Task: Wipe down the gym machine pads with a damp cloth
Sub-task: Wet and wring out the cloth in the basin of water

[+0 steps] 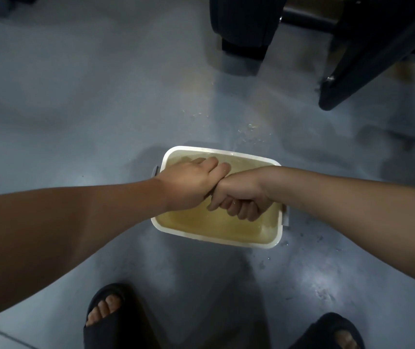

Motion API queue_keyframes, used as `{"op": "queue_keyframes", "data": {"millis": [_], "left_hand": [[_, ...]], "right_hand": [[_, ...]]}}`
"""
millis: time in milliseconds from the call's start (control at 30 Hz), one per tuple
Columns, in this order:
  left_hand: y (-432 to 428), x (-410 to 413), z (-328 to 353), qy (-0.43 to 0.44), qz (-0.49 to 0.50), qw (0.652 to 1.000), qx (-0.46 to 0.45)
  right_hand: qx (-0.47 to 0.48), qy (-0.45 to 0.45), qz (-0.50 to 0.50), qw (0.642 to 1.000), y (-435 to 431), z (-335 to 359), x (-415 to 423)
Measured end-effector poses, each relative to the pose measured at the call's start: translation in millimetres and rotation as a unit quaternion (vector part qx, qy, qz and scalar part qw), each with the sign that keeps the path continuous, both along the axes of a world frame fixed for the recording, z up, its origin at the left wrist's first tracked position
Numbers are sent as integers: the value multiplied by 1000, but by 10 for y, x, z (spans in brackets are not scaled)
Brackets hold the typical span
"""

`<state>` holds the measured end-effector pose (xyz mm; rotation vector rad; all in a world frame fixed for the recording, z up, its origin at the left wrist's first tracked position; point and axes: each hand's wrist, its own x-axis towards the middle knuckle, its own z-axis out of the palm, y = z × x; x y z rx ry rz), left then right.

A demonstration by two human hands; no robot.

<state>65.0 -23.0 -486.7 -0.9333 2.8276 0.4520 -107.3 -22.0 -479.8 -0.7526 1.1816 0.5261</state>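
Two fists meet above the tub [214,238]. The left hand [189,182] is knuckles-up with its fingers curled tight, and the right hand [239,197] is rolled palm-up with its fingers wrapped closed. The two are pressed end to end. Only a dark sliver of the cloth [208,195] shows in the seam between them; the rest is buried inside both grips.

Below them sits murky yellowish water [214,224], filling the white rectangular tub nearly to the rim, and the right knuckles hang just over it. Both forearms cross the tub's sides and cover part of the rim.

Up top, a dark pad [244,16] and the black machine frame [377,59] crowd the far right corner, well apart from the tub. Droplets [251,127] speckle the ground between them.

The floor [75,109] is grey-blue and glossy, dimly lit, with wet sheen on the right. Two black sandals [108,321] stand near the tub's closest edge. The broadest stretch of floor lies to the left and beyond.
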Motion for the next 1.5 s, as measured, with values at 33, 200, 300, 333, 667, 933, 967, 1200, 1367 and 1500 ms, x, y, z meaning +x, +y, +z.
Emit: {"op": "queue_keyframes", "data": {"millis": [33, 200, 300, 333, 667, 933, 967, 1200, 1367, 1500], "left_hand": [[-6, -22, 44, -25, -9, 1000, -2], [-120, -142, 254, -220, 14, 974, -46], [-173, -273, 229, -267, 126, 955, 36], [-157, -307, 187, -269, 165, 946, 79], [68, -270, 119, -42, 409, 793, 449], [69, -293, 213, -4, 440, 728, 525], [70, -293, 218, -3, 437, 723, 535], [-55, -308, 361, -33, 397, 786, 473], [-88, -380, 565, -23, 262, 962, 72], [-40, -327, 518, -122, 176, 976, 31]], "right_hand": [[25, -16, -7, 1000, 34, 16, 18], [-195, 89, 98, 972, 65, -26, 237], [-457, 146, 277, 832, -16, -36, 250], [-499, 141, 289, 805, -14, -6, 207], [-630, 120, 412, 647, 51, -8, 58], [-655, 127, 423, 614, 24, 10, 13], [-654, 125, 424, 614, 22, 10, 8], [-646, 142, 398, 636, -6, 139, -13], [-670, 171, 269, 670, -72, 484, -173], [-597, 171, 265, 738, 81, 298, -144]]}}
